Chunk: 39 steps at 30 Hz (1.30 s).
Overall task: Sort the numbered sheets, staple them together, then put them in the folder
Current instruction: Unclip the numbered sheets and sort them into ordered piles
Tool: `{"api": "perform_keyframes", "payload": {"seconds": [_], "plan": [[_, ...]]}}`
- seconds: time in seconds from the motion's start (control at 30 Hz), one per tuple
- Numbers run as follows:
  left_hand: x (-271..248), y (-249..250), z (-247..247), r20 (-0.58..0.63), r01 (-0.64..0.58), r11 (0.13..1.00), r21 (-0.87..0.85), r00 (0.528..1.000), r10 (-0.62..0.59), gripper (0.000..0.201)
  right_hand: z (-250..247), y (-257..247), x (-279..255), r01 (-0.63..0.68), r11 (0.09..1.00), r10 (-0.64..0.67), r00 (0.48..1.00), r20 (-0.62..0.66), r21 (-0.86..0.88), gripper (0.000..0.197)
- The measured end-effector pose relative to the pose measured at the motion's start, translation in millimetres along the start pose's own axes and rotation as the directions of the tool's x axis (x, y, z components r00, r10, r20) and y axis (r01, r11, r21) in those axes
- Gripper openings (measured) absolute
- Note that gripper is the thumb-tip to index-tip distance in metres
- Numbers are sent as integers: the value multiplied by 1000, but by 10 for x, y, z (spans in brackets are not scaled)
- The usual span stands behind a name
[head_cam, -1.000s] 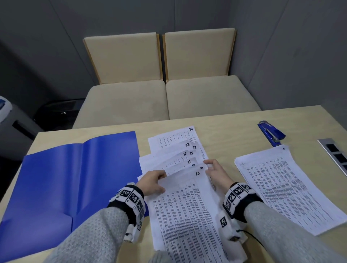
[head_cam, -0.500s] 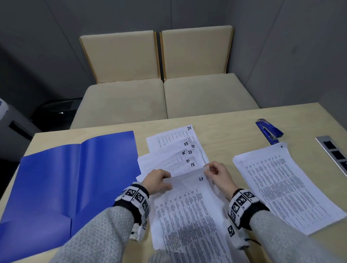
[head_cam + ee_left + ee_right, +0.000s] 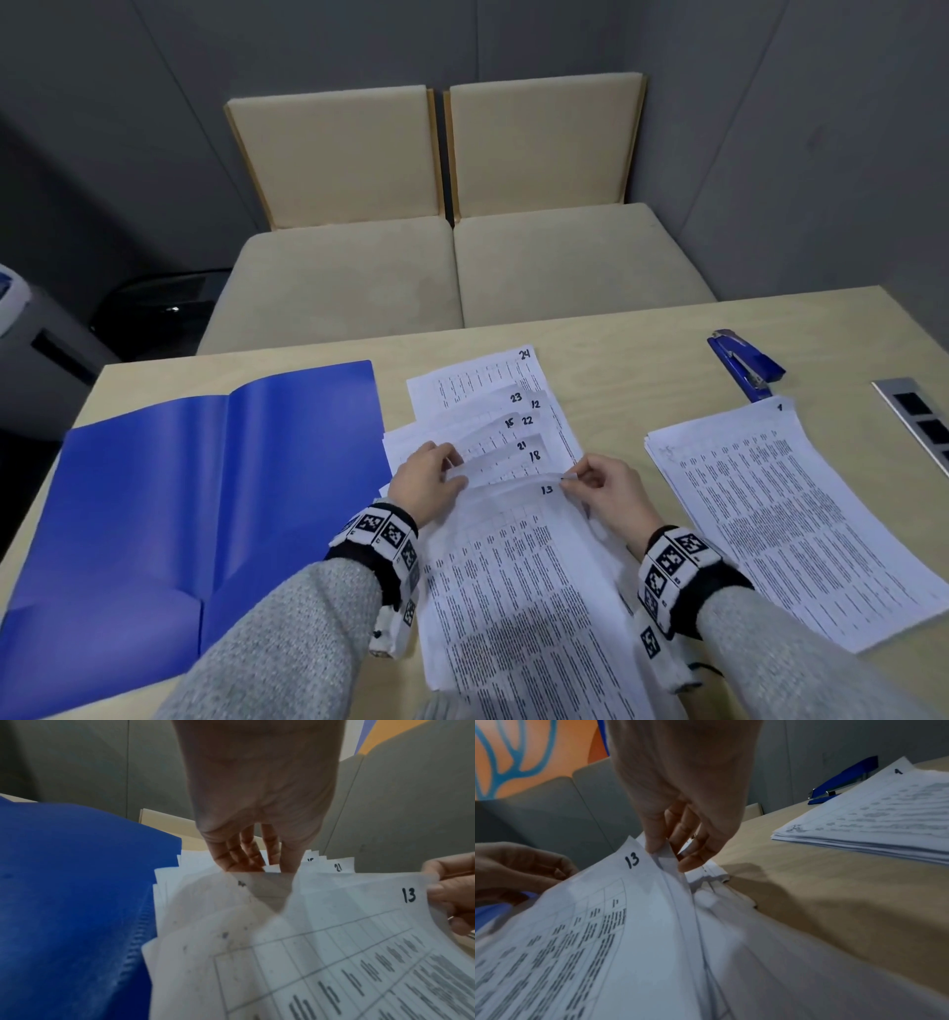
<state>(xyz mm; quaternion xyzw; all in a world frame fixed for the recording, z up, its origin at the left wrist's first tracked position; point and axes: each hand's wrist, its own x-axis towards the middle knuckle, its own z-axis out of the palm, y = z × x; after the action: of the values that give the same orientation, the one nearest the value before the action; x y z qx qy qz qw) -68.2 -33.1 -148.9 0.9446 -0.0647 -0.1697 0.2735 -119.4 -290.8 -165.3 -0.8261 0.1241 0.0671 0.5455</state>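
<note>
An open blue folder (image 3: 205, 514) lies on the left of the table. In the middle, numbered sheets (image 3: 493, 406) are fanned out, showing 24, 23, 12, 22, 21 and 18. Sheet 13 (image 3: 513, 575) tops the near bundle with its upper edge lifted. My right hand (image 3: 575, 480) pinches its top right corner together with a few sheets under it (image 3: 670, 860). My left hand (image 3: 452, 470) grips the bundle's top left edge, fingers (image 3: 246, 854) reaching behind the paper. A squared pile (image 3: 801, 524) marked 1 lies at the right. The blue stapler (image 3: 744, 362) sits beyond it.
A metal socket panel (image 3: 919, 421) is set into the table at the far right. Two beige seats (image 3: 462, 267) stand beyond the table's far edge. Bare wood (image 3: 616, 370) shows between the fanned sheets and the stapler.
My right hand went from resting on the sheets to pinching sheet 13's corner and lifting it. The sheet marked 10 is now covered. My left hand shifted slightly along the top edge.
</note>
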Motion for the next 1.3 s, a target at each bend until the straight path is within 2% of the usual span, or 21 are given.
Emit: {"api": "perform_keyframes", "payload": {"seconds": [0.13,0.23,0.3,0.47,0.53,0.67,0.77,0.83,1.0,1.13,1.3], "plan": [[-49,53,-39,-126,-118,986,-114,987,104,30,-65,-66,0,20,999,-22,999,40,35,13],[-46,104,-73,-45,-183,978,-99,983,180,25,-85,-97,12,-7,998,4,999,51,57,14],[-31,102,-76,8,-172,978,-121,985,174,18,-84,-117,13,6,1000,-7,999,49,21,12],[-52,95,-92,31,-184,964,-193,981,193,14,-99,-143,-35,34,999,-32,998,51,-33,17],[-71,109,-93,12,-221,967,-130,975,224,12,-106,-164,-82,-6,999,3,997,81,34,23],[-153,178,-98,16,-331,936,117,943,332,13,-82,-190,-171,-78,995,70,988,136,55,54],[-229,301,-189,-37,-448,871,202,885,464,15,-26,-217,-212,-113,993,106,986,132,45,55],[-261,382,-336,-103,-468,852,233,860,500,14,9,-226,-231,-141,989,133,982,137,50,56],[-222,327,-1034,-307,-318,944,94,892,331,4,26,-227,-222,-183,983,180,972,149,5,55],[-180,-164,-1703,-441,-176,984,-2,884,157,5,36,-151,-163,-183,982,187,971,145,-42,54],[-249,-1166,-2071,-390,110,994,3,916,-100,15,49,-157,-122,-188,981,192,968,163,-40,45]]}}
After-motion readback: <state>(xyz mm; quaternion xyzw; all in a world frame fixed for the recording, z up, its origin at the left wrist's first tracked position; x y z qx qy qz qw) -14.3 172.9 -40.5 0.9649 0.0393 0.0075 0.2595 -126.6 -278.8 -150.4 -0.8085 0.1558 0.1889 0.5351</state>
